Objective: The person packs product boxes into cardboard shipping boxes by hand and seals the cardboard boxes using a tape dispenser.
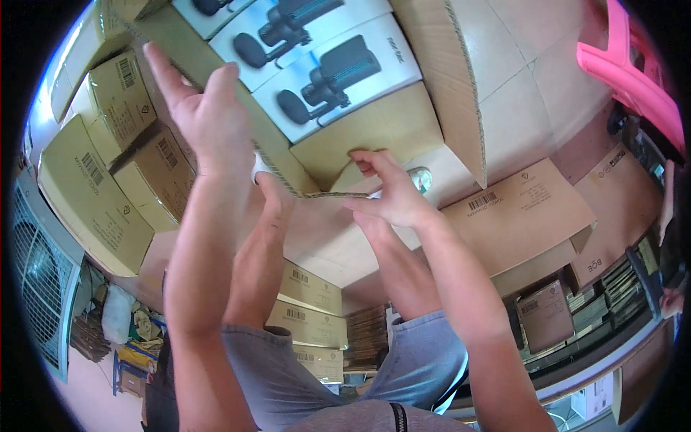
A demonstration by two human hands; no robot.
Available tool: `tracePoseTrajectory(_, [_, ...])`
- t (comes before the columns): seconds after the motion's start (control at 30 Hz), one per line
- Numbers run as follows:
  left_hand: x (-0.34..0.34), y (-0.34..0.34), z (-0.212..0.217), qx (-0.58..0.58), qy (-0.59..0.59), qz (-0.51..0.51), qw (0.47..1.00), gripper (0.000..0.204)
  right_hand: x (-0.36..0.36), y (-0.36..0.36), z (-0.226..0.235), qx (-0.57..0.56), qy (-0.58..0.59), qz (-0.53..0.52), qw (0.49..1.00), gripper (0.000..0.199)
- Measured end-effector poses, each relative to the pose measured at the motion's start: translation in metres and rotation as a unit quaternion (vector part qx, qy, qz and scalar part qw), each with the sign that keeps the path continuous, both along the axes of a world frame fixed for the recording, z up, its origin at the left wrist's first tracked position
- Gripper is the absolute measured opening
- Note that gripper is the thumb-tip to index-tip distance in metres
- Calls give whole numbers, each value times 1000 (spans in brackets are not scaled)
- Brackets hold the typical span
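An open cardboard carton (385,119) stands before me, its flaps folded outward. Inside lie several white boxes (392,61), each printed with a dark microphone on an arm. My left hand (209,115) is at the carton's left edge, index finger and thumb stretched out and nothing held. At the near edge, my right hand (389,187) has the near carton flap (331,193) between its thumb and curled fingers. The long right flap (457,79) stands out, touched by neither hand.
Closed cartons (93,194) are stacked on the left beside a grey fan-like grille (43,266). More cartons lie between my legs (309,317) and at right (515,216). A pink plastic chair-like piece (626,72) is at the far right. Flat cardboard pieces (601,302) stand lower right.
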State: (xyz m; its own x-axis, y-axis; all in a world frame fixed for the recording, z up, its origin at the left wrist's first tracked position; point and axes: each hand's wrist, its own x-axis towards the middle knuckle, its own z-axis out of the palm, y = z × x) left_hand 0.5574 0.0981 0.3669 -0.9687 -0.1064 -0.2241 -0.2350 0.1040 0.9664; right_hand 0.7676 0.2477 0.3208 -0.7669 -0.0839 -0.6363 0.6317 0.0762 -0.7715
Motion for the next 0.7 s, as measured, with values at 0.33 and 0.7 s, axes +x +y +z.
tracePoseTrajectory(0.33, [-12, -3, -13, -68, 35, -1, 997, 75, -172, 27, 47, 346, 151, 179, 908, 67])
tracePoseTrajectory(0.7, [-13, 8, -25, 186, 86, 27, 978, 66, -260, -29, -60, 478, 451, 86, 749, 42])
